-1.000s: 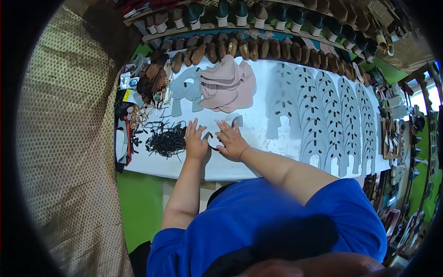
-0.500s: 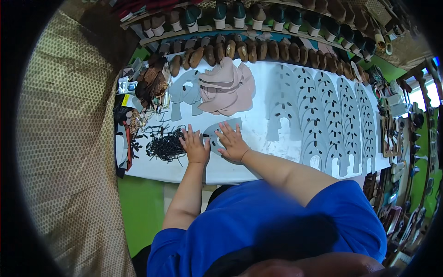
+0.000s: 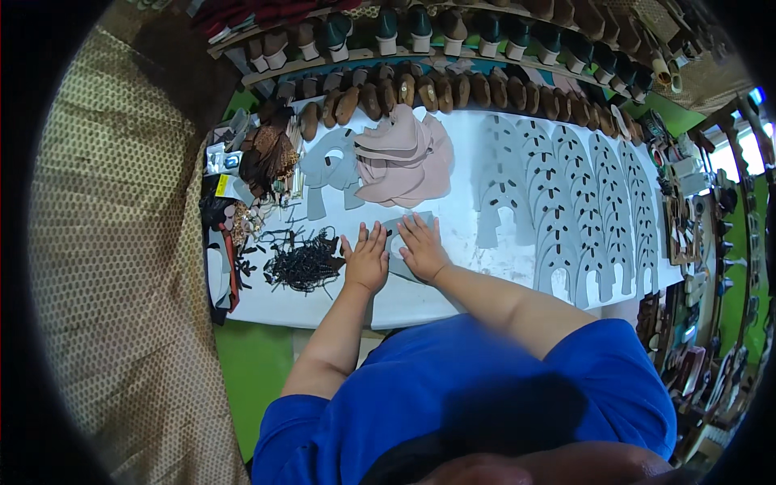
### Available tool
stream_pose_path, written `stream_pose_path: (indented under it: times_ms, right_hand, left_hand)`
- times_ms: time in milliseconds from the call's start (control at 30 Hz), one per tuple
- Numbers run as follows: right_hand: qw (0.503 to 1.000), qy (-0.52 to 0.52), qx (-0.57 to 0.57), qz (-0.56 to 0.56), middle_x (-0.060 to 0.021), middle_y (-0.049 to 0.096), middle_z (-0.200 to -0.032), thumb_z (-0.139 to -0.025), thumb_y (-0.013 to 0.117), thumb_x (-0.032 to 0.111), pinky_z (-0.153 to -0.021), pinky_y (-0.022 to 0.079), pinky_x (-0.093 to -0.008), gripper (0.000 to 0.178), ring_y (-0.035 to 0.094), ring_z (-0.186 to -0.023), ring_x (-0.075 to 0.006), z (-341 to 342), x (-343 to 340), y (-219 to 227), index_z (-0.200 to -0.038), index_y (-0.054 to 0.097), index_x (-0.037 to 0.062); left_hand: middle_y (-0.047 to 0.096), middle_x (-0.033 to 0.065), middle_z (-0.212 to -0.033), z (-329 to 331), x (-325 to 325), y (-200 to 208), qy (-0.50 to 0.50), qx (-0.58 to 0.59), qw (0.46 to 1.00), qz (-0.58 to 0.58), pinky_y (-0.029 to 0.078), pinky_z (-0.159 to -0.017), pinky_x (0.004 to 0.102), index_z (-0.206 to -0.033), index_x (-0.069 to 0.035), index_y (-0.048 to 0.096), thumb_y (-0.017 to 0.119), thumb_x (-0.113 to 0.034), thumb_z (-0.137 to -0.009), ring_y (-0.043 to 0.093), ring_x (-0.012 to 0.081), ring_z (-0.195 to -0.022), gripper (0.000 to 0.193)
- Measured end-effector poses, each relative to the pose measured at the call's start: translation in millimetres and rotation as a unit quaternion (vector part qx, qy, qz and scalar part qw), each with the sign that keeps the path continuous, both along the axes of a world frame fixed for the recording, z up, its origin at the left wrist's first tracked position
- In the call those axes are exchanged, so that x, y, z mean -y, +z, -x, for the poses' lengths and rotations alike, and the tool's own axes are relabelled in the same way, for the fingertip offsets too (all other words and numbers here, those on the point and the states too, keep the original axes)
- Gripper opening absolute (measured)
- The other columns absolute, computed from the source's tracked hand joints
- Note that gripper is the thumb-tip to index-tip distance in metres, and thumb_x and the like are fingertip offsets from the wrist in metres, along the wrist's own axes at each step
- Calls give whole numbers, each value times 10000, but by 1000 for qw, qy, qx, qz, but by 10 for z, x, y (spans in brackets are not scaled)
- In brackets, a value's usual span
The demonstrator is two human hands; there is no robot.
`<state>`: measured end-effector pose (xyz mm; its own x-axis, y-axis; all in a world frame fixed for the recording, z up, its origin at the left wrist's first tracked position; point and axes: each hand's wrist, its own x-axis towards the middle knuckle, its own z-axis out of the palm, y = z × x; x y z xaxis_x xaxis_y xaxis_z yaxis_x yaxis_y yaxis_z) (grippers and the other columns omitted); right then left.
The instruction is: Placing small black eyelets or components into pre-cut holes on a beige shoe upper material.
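Observation:
Both hands lie palm down on a curved grey shoe-upper piece (image 3: pixel 395 245) at the near middle of the white table (image 3: pixel 473 279). My left hand (image 3: pixel 366 263) rests at its left side with fingers stretched out. Across from it my right hand (image 3: pixel 424 249) is spread flat over the right side. Much of the piece is hidden under the hands. A tangled heap of thin black strips (image 3: pixel 299 263) lies just left of my left hand. Beyond my hands sit a pile of pink cut pieces (image 3: pixel 408 166) and a few grey upper pieces (image 3: pixel 330 170).
Overlapping rows of grey uppers with small black marks (image 3: pixel 556 202) cover the right of the table. Brown shoe lasts (image 3: pixel 453 93) line the far edge, below a shelf of heeled shoes (image 3: pixel 420 32). Brown patterned scraps (image 3: pixel 271 149) crowd the left; a gold curtain (image 3: pixel 121 242) hangs there.
Both hands have slid a little to the right, the left one farther from the black strips. They stay flat on the grey piece. The whole view has shifted slightly.

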<state>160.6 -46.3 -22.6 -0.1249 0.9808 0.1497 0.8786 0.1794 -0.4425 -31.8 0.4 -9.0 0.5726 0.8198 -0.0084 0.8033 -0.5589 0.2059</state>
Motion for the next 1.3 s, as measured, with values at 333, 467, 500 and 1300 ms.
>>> stream_pose_path:
  times_ms: [333, 467, 500, 1300]
  right_hand:
    - [1000, -5, -23, -3, -151, 368, -1564, -931, 561, 418, -1186, 84, -635, 654, 275, -1480, -351, 43, 5, 83, -1482, 429, 92]
    - [1000, 4, 22, 15, -148, 358, -1572, -937, 547, 433, -1198, 106, -613, 653, 287, -1477, -334, 73, -14, 95, -1485, 428, 99]
    - [1000, 4, 23, 15, -148, 358, -1572, -937, 547, 433, -1198, 106, -613, 653, 287, -1477, -334, 67, -5, 101, -1485, 428, 99]
    - [998, -5, 68, 15, -112, 410, -1554, -939, 539, 464, -1209, 134, -572, 652, 313, -1466, -316, 136, -29, 119, -1481, 448, 113]
  left_hand:
    - [203, 39, -1663, 51, -37, 257, -20, -34, 996, 76, 1, -1134, 728, -1556, -266, 341, 548, -489, -933, 140, 323, -1537, 693]
    - [163, 69, -1673, 437, 28, 350, -69, -20, 996, 56, -24, -1138, 714, -1574, -229, 297, 567, -513, -908, 102, 322, -1545, 773]
    - [146, 83, -1677, 577, 72, 382, -52, -39, 997, 41, -30, -1140, 707, -1577, -211, 290, 578, -519, -898, 91, 330, -1546, 799]
    - [-256, 206, -1624, 2626, 284, 451, 305, -135, 887, 320, 23, -1110, 743, -1584, -219, -174, 826, -713, -581, -218, 542, -1454, 1500]
